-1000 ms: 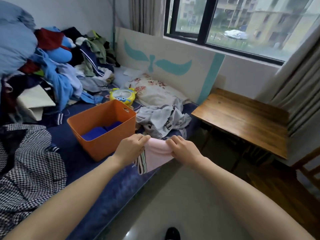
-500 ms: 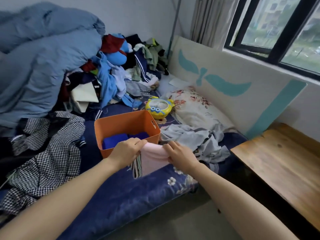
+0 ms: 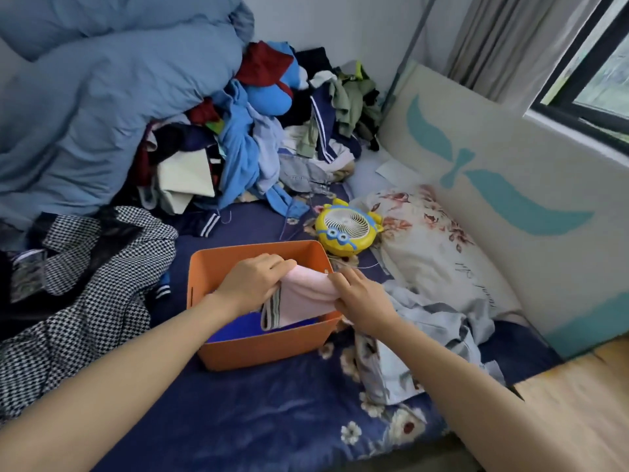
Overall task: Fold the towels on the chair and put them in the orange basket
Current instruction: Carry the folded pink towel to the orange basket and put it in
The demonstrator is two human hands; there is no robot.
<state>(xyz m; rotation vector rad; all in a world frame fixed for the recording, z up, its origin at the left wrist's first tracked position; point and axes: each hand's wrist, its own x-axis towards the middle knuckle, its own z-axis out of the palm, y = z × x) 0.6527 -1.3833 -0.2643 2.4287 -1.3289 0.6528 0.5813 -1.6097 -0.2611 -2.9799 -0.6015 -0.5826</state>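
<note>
Soft daylight from the window (image 3: 599,80) at right; edges bowed, slightly blurred.

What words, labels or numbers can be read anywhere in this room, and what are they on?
Floral pillow: one line of dark cursive writing running sideways, too blurred to read.
Orange basket, pink towel, yellow fan: no text visible.
Headboard panel: teal painted shapes only, no lettering.
Nothing in the picture can be quoted.
</note>
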